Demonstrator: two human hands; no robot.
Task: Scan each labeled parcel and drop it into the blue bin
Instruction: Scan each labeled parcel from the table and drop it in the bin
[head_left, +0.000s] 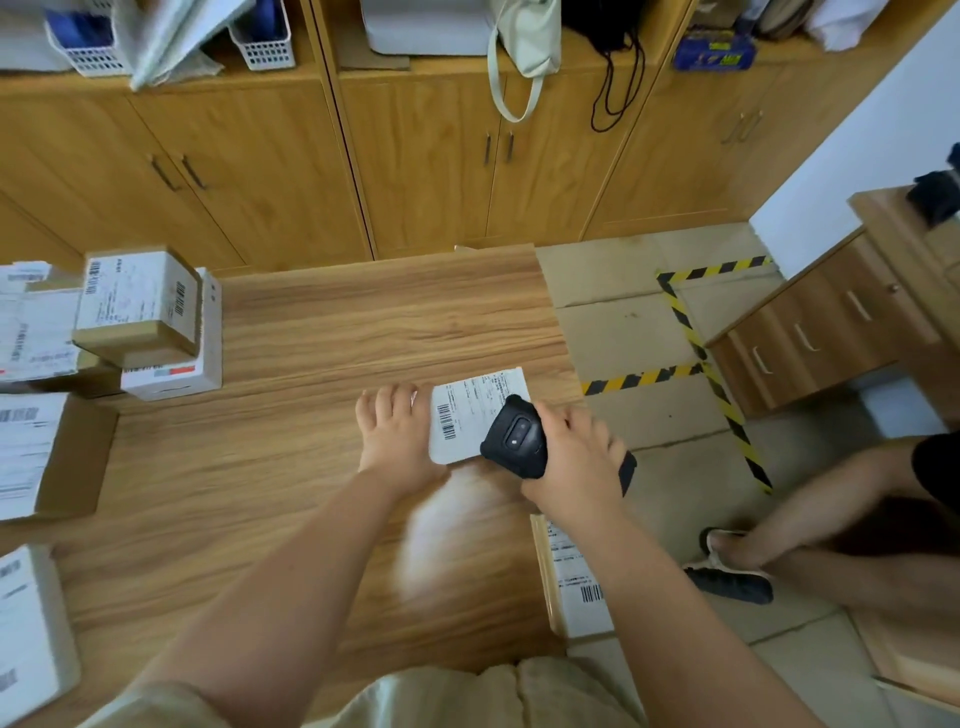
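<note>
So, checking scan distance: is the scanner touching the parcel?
Cannot tell. In the head view the scanner overlaps the parcel from above; any gap is hidden.

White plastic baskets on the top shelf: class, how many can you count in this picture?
2. The left basket stands at the far left of the shelf; the right basket stands further right on it. Both are cut by the frame's top, and more may lie out of view.

scanner (514, 435) in r hand (576, 460) over labeled parcel (465, 415)

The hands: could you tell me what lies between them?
The labelled parcel lies between the left hand and the right hand holding the scanner; head view.
</note>
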